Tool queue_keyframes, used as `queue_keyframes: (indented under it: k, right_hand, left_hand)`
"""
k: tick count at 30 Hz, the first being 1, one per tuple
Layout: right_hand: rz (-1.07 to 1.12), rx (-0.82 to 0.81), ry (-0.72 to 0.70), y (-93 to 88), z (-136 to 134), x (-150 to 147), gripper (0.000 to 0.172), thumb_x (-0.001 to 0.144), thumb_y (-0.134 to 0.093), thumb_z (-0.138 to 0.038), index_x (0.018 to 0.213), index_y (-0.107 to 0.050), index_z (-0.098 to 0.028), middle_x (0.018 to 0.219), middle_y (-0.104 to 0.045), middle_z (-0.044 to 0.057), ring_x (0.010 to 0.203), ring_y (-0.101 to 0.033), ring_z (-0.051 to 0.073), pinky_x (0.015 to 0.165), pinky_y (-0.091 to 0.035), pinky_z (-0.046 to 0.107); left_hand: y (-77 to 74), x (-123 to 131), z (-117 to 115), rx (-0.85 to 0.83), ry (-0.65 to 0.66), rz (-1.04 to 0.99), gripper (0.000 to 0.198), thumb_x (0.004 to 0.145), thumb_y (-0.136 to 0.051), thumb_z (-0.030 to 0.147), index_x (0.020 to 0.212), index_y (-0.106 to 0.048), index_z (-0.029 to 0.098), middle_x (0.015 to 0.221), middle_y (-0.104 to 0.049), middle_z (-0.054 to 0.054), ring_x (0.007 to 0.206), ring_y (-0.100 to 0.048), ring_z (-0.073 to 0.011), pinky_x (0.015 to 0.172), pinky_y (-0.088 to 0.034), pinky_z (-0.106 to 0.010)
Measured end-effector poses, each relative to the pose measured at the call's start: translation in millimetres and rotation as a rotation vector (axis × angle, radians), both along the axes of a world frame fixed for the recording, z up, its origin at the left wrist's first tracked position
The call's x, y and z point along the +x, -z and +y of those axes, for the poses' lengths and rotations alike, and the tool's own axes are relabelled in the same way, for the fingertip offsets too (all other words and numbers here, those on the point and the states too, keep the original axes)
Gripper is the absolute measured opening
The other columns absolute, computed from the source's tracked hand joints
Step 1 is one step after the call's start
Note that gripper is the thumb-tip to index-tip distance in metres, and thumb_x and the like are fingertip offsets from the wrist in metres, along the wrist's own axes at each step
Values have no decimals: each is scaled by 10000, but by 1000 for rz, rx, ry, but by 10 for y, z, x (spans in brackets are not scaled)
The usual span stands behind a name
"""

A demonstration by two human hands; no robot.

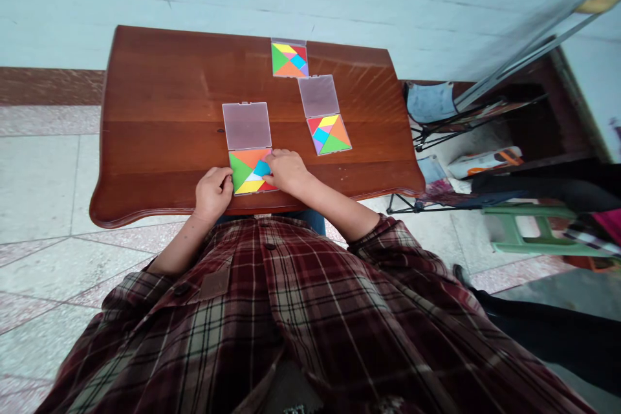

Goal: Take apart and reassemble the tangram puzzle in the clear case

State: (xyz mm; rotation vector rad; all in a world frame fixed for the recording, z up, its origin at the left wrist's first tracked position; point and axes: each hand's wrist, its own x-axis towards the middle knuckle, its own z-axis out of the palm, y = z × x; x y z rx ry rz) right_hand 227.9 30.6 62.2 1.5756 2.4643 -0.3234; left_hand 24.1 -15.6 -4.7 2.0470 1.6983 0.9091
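An open tangram case (247, 126) lies near the front edge of the table, its clear lid folded back. Green, orange, yellow and red pieces lie in its tray, with a white gap showing near the middle. A blue tangram piece (262, 169) sits askew beside that gap. My right hand (290, 172) is over the tray's right side, thumb and fingers closed at the blue piece and hiding part of the pieces there. With curled fingers, my left hand (213, 193) grips the tray's left edge by the green piece (240, 171).
Farther right lies a second open tangram case (330, 134), filled with coloured pieces. A third tangram set (290, 59) is at the back edge of the wooden table (165, 90). Folding chairs (431, 101) and a green stool (531, 226) stand to the right, near another person's legs.
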Motion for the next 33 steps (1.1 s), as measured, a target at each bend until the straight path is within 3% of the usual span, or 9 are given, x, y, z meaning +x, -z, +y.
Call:
queue_keyframes:
  k: [13, 33]
  right_hand:
    - [12, 29, -31, 80, 48, -67, 396, 864, -585, -361, 1159, -628, -101, 1189, -618, 189, 1065, -569, 287, 870, -416, 374]
    - [-18, 17, -62, 24, 77, -76, 384, 827, -568, -296, 1126, -625, -62, 1131, -635, 213, 1030, -586, 289, 851, -425, 366]
  left_hand:
    - [-4, 1, -2, -11, 3, -10, 220, 856, -451, 232, 923, -658, 196, 880, -667, -56, 821, -607, -184, 761, -476, -294]
    - [-17, 5, -4, -16, 1, -20, 216, 850, -459, 221, 932, -659, 207, 891, -679, -50, 829, -613, -187, 778, -488, -308]
